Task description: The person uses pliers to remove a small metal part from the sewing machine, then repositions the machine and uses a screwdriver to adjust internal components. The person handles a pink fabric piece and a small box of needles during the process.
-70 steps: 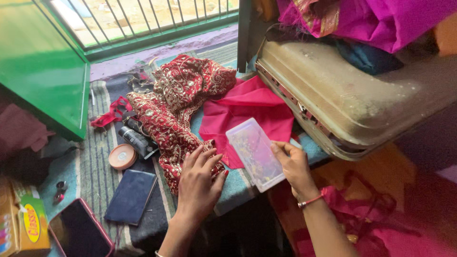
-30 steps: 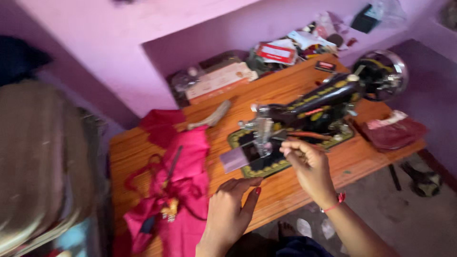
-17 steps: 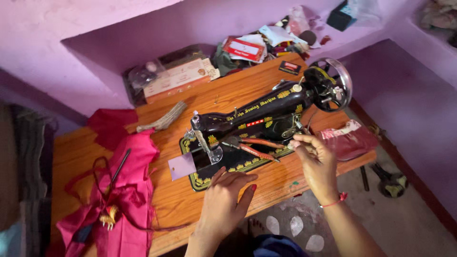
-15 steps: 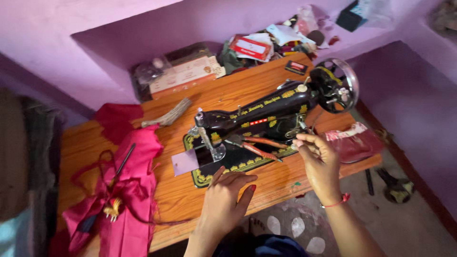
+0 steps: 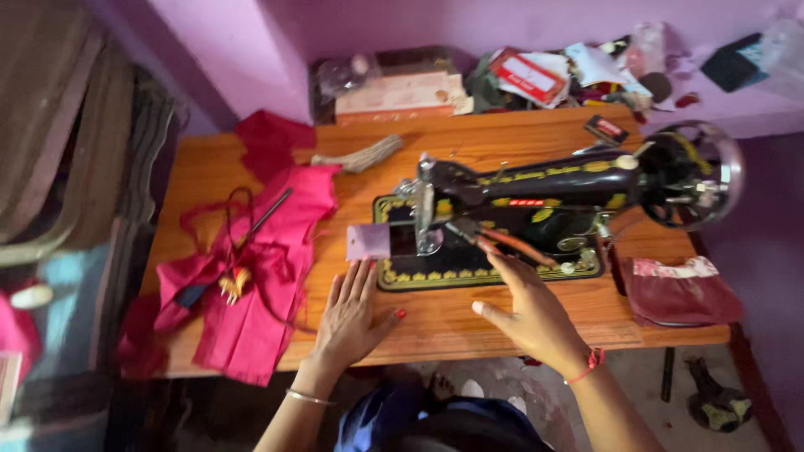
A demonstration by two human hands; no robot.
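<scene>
Your left hand [image 5: 352, 314] lies flat and open on the wooden table [image 5: 469, 322]. Your right hand [image 5: 532, 314] hovers empty, fingers spread, at the black sewing machine [image 5: 536, 209]. The machine runs lengthwise from nine to three o'clock, handwheel at three. Pink fabric [image 5: 251, 276] lies at nine, purple walls behind.

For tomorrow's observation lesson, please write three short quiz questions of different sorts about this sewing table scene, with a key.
1. True or false: the left hand lies flat on the wooden table.
2. Which lies left of the sewing machine? A pink cloth; B handwheel; C dark red pouch.
3. Fill in: the right hand reaches toward orange-handled ____.

Key: 1 true; 2 A; 3 scissors.
</scene>
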